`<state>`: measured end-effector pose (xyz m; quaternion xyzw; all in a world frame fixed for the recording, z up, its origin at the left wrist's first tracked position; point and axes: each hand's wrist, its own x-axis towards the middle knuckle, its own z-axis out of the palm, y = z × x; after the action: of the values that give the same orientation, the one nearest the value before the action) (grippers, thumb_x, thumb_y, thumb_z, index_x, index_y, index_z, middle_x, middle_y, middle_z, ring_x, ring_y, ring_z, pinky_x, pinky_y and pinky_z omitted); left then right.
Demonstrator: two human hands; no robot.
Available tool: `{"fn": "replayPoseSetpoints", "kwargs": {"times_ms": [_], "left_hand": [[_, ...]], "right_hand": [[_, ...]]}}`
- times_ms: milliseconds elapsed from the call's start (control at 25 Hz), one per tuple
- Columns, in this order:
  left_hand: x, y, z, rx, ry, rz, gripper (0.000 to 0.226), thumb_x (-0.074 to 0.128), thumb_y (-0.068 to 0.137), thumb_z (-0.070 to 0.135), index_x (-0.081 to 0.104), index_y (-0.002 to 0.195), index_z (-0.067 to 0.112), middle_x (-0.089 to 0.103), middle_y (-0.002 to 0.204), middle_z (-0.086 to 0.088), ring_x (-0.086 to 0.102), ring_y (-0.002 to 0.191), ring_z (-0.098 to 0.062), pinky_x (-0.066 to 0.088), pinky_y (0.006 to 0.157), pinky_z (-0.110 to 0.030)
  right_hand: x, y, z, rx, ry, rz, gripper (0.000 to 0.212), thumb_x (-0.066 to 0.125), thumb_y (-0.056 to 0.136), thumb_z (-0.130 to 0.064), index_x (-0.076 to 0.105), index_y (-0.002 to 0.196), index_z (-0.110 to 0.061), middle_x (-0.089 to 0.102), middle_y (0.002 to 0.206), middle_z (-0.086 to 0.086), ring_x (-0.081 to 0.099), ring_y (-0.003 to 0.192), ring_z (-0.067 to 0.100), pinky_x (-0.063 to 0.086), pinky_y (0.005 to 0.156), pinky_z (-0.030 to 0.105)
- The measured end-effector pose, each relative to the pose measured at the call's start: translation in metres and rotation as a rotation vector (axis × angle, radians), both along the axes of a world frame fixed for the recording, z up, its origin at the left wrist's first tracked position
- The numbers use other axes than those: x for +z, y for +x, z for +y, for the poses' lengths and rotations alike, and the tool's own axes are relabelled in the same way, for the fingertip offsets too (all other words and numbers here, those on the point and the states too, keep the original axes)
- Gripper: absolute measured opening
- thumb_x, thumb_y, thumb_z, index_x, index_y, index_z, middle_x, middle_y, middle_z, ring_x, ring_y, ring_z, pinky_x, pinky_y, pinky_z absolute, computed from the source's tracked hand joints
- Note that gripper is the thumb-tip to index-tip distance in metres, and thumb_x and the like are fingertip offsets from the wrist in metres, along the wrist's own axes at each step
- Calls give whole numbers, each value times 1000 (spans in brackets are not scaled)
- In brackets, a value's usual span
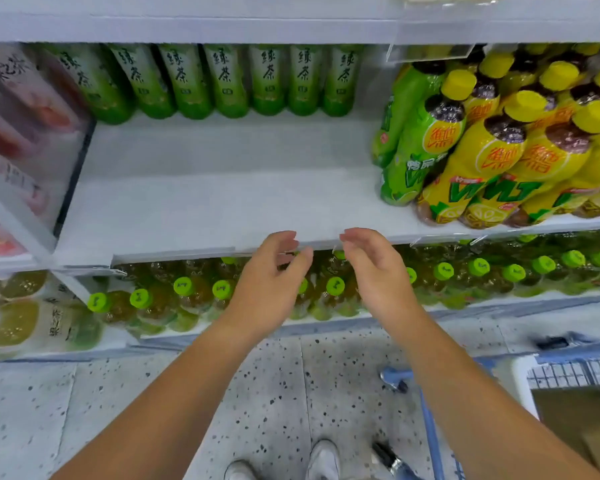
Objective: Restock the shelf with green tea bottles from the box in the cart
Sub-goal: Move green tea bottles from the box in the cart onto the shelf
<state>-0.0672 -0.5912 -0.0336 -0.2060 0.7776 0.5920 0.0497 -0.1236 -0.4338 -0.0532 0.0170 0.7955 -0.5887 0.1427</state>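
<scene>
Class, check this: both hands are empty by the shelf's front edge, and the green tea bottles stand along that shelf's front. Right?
No: the head view shows the green tea bottles along the back of the shelf. The left hand and right hand are indeed empty.

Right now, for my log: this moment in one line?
left hand open; right hand open; at shelf edge; tea bottles at back; cart right
</scene>
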Motion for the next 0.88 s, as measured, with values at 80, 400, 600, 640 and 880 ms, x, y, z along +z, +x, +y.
{"fn": "replayPoseSetpoints", "kwargs": {"times_ms": [80, 400, 600, 640, 880], "left_hand": [[8, 21, 12, -1, 4, -50, 48, 54, 99, 44, 46, 144, 30, 55, 132, 18, 54, 114, 5, 41, 84, -12], [45, 90, 52, -70, 75, -270, 46, 51, 100, 44, 46, 144, 30, 53, 126, 22, 51, 119, -6, 39, 95, -30], [74, 115, 112, -224, 133, -336, 46, 49, 102, 42, 42, 146, 30, 49, 124, 19, 51, 116, -10, 38, 88, -27], [82, 120, 127, -253, 151, -360, 47, 49, 102, 43, 41, 146, 31, 49, 125, 18, 52, 116, -11, 40, 85, -26], [135, 138, 232, -392, 187, -350, 43, 50, 102, 41, 46, 142, 28, 50, 111, 26, 54, 104, -4, 37, 90, -27]], "right_hand": [[4, 22, 17, 29, 28, -37, 28, 52, 101, -21, 58, 128, -20, 62, 120, -11, 56, 101, -16, 40, 80, -4], [42, 116, 82, -4, 107, -263, 45, 48, 103, -37, 45, 146, -28, 54, 132, -14, 50, 125, 4, 37, 82, 4], [84, 163, 139, -180, 99, -312, 45, 47, 103, -36, 45, 147, -27, 52, 132, -11, 51, 118, 5, 39, 77, 6], [95, 172, 154, -211, 105, -312, 45, 47, 103, -36, 45, 147, -27, 52, 135, -10, 50, 116, 3, 38, 81, 9], [156, 216, 256, -456, 161, -281, 41, 50, 103, -32, 50, 142, -21, 53, 132, -13, 51, 118, 4, 40, 97, 23]]}}
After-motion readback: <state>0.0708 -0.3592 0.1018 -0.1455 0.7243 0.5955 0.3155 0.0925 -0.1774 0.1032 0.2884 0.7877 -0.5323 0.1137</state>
